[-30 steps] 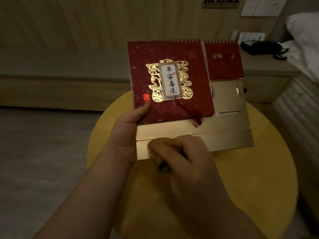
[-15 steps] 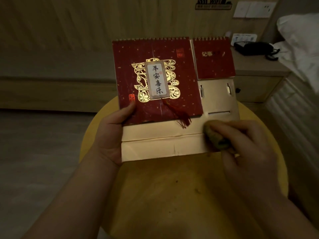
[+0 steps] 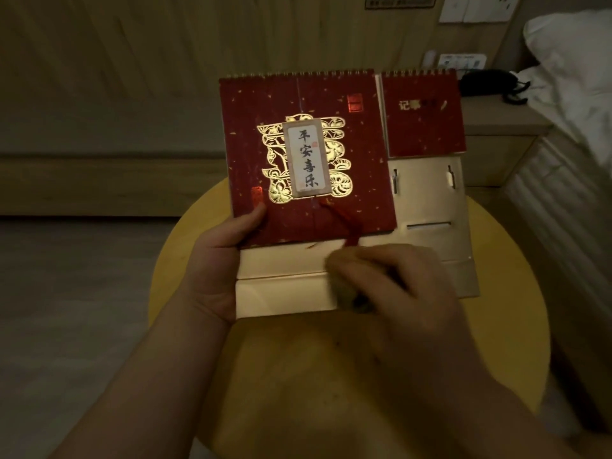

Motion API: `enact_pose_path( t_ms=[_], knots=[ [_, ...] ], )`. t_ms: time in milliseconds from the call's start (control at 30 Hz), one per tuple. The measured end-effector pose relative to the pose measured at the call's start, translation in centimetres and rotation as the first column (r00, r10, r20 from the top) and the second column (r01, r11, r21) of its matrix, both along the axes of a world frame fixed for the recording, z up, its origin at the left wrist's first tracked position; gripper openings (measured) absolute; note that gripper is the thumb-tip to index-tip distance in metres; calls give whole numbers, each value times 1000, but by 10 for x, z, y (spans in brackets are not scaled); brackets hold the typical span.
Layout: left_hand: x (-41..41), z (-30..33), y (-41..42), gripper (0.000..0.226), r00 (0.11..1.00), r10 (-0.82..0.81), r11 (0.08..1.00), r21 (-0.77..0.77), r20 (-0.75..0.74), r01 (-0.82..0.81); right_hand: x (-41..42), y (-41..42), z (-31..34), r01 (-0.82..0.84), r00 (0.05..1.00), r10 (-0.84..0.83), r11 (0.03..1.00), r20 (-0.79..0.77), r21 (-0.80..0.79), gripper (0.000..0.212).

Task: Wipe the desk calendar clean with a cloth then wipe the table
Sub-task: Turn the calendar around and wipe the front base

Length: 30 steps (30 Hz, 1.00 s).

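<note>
A red desk calendar (image 3: 308, 154) with gold ornament, a red tassel and a pale gold cardboard base stands upright on the round yellow table (image 3: 331, 376). A smaller red notepad (image 3: 424, 117) hangs on its right side. My left hand (image 3: 218, 266) grips the calendar's lower left edge, thumb on the red cover. My right hand (image 3: 397, 289) presses a small dark cloth (image 3: 351, 299) against the middle of the gold base; the fingers cover most of the cloth.
A bed with white pillow (image 3: 569, 61) and bedding lies to the right. A bedside cabinet (image 3: 496, 140) behind the table carries a black telephone (image 3: 486, 82). Wall sockets (image 3: 477, 8) sit above it. Wooden wall panelling and a low ledge (image 3: 99, 180) run along the left.
My right hand with the cloth swept from the base's left part to its right end, then back to the middle. My left hand kept its hold on the calendar.
</note>
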<state>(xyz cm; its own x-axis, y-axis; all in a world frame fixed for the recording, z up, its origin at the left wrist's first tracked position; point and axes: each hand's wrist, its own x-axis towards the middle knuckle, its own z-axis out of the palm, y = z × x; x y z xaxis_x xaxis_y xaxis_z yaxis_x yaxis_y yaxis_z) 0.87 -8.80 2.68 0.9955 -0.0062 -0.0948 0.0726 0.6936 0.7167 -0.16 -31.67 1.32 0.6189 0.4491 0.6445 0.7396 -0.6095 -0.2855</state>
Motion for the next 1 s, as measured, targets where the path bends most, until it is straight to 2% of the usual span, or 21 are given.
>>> enact_pose_path(
  t_ms=[100,167,267,467,567,667,800,900,967,1000],
  knots=[
    [-3,-2,7,33,999,36,998,42,25,-37,16,-49,3,94,995,-93,995,48,-35,33],
    [-5,-3,8,32,998,54,996,71,30,-56,24,-67,6,92,993,-86,993,87,-75,35],
    [-6,-4,9,30,996,81,991,102,20,-83,37,-72,12,79,988,-65,993,141,-93,33],
    [-5,-5,9,29,996,86,988,126,-4,-85,73,-57,38,76,989,-68,995,132,-57,38],
    [-5,-7,9,31,997,69,990,124,-47,-62,81,-55,48,71,993,-67,996,96,-48,45],
    [-4,-6,8,29,997,71,990,123,-20,-68,69,-57,49,45,998,-42,998,53,-50,44],
    [-1,-5,14,30,991,134,987,89,14,-135,31,-66,35,-64,996,53,988,-75,-140,50],
    [-2,-6,18,28,989,151,984,91,11,-151,15,-72,24,-109,990,89,976,-111,-187,49],
    [-4,-7,17,27,991,133,985,113,-6,-131,10,-75,19,-126,982,109,986,-152,-108,42],
    [-4,-7,16,27,992,127,984,128,-15,-124,10,-77,18,-118,967,116,993,-226,4,38]
  ],
)
